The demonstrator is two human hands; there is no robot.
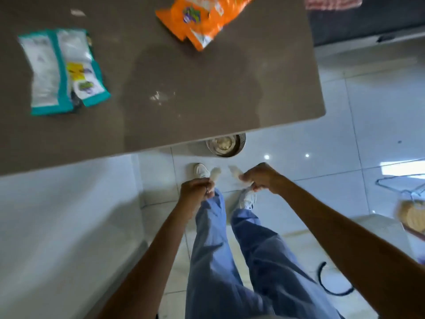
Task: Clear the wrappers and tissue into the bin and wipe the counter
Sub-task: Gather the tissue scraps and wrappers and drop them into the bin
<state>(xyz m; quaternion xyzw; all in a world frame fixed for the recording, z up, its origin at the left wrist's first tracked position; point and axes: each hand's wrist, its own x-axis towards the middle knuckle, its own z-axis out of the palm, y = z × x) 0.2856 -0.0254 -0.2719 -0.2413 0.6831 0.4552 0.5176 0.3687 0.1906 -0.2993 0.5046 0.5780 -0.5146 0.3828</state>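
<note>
My left hand (197,189) and my right hand (261,177) hang over the floor below the counter's edge, each closed on a small white piece of tissue, the left piece (215,173) and the right piece (235,172). A round steel bin (226,144) with crumpled paper inside peeks out from under the brown counter (207,93), just beyond my hands. On the counter lie teal-and-white wrappers (61,70) at the left and an orange wrapper (202,17) at the far middle. A few pale crumbs (158,97) sit near the counter's middle.
White floor tiles (368,111) spread to the right. A checked cloth (333,2) hangs at the top right. A black curved cable (331,286) and a woven basket (411,215) are low right. My legs and white shoes stand beneath my hands.
</note>
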